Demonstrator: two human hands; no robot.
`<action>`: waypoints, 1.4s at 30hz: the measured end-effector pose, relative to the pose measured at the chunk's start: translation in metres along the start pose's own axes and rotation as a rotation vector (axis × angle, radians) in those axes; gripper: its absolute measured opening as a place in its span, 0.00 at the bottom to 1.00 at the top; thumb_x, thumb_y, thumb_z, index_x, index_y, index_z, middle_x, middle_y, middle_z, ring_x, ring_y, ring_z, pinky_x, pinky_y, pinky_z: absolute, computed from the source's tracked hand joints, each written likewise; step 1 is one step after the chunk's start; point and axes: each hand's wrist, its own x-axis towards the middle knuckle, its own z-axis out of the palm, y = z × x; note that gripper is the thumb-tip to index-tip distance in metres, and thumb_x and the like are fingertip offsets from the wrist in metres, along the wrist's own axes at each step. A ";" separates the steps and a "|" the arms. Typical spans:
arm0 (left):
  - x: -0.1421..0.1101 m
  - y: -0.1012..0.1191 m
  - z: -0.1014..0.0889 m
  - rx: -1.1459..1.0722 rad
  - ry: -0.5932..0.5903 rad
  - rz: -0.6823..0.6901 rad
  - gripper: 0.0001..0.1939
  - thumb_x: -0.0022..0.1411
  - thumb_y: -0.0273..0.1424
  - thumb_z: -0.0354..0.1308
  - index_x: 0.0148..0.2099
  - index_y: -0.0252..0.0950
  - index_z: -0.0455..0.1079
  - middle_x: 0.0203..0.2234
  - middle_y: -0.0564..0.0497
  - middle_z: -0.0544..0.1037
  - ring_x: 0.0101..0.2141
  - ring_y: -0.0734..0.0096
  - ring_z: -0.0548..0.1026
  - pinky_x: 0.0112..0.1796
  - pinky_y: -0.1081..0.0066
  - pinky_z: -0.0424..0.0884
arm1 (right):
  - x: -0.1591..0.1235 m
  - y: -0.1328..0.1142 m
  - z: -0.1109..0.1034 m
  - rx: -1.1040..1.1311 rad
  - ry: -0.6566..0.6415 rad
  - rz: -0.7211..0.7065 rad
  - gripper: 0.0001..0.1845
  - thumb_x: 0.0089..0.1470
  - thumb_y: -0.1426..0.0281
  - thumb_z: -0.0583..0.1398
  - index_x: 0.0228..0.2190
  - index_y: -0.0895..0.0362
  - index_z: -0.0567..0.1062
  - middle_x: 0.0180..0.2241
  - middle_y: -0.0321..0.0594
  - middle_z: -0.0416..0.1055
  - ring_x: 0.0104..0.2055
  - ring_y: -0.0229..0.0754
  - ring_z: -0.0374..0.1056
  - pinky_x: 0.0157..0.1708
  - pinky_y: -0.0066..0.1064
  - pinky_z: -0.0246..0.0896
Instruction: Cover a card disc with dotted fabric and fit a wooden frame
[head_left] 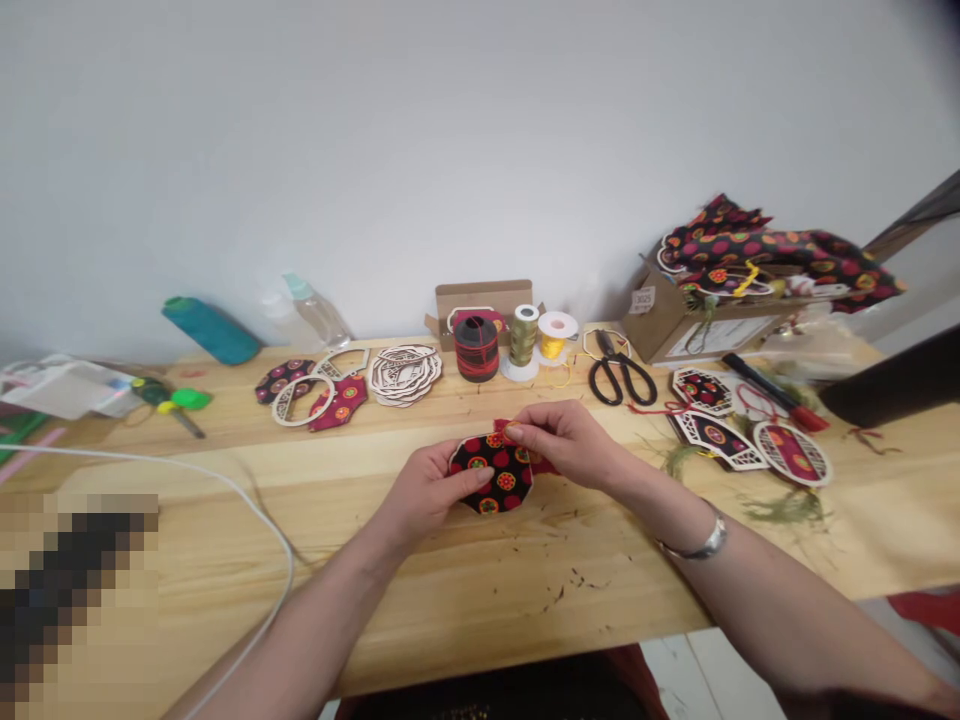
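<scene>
Above the middle of the wooden table, my left hand (435, 487) grips a black patterned fabric piece (504, 487) with red, orange and green flower motifs and a pale edge. Its thumb lies on the front; the other fingers are hidden behind. At the piece's top right, my right hand (566, 443) pinches a small red bit of fabric (500, 428) between thumb and fingertips. More dark red cloth (541, 466) shows below that hand. Whether the red cloth is joined to the black piece, I cannot tell.
Thread spools (477, 350) and black-handled scissors (622, 380) stand or lie behind my hands. Stacked wooden cutouts (406, 375) are left of them. Finished-looking fabric ornaments (793, 452) lie right, near a cardboard box (652, 322). A white cable (255, 505) crosses the left side.
</scene>
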 end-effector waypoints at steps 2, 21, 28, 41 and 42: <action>0.001 0.000 0.000 -0.001 -0.001 -0.001 0.17 0.51 0.31 0.69 0.44 0.31 0.76 0.34 0.44 0.83 0.33 0.63 0.81 0.37 0.66 0.76 | 0.001 0.000 0.002 0.096 -0.015 0.075 0.23 0.46 0.49 0.62 0.22 0.57 0.69 0.18 0.28 0.56 0.20 0.31 0.55 0.22 0.28 0.60; 0.000 0.007 0.008 -0.114 0.110 -0.021 0.18 0.47 0.29 0.70 0.43 0.30 0.77 0.34 0.42 0.83 0.34 0.61 0.81 0.37 0.64 0.77 | 0.003 0.008 -0.019 -0.748 0.602 -0.661 0.16 0.57 0.80 0.51 0.38 0.55 0.76 0.36 0.40 0.78 0.39 0.40 0.74 0.40 0.33 0.70; 0.002 0.003 0.007 -0.116 0.043 0.007 0.12 0.48 0.29 0.70 0.37 0.33 0.78 0.30 0.48 0.83 0.31 0.70 0.80 0.37 0.71 0.74 | -0.014 0.005 0.004 -1.121 0.155 -1.250 0.19 0.59 0.80 0.51 0.50 0.71 0.70 0.50 0.59 0.72 0.60 0.52 0.62 0.56 0.44 0.65; 0.005 -0.002 0.003 -0.126 0.062 0.067 0.15 0.44 0.30 0.72 0.36 0.31 0.77 0.28 0.48 0.81 0.32 0.68 0.78 0.37 0.71 0.72 | -0.005 0.007 0.002 -1.284 -0.043 -1.031 0.18 0.61 0.78 0.52 0.52 0.69 0.69 0.55 0.56 0.68 0.61 0.52 0.60 0.57 0.47 0.62; 0.005 -0.002 0.003 -0.131 0.077 0.058 0.15 0.44 0.30 0.72 0.37 0.31 0.77 0.29 0.48 0.82 0.32 0.68 0.78 0.37 0.70 0.72 | -0.005 0.008 0.000 -1.260 -0.030 -1.025 0.19 0.61 0.79 0.52 0.52 0.69 0.68 0.55 0.56 0.68 0.62 0.51 0.59 0.57 0.46 0.63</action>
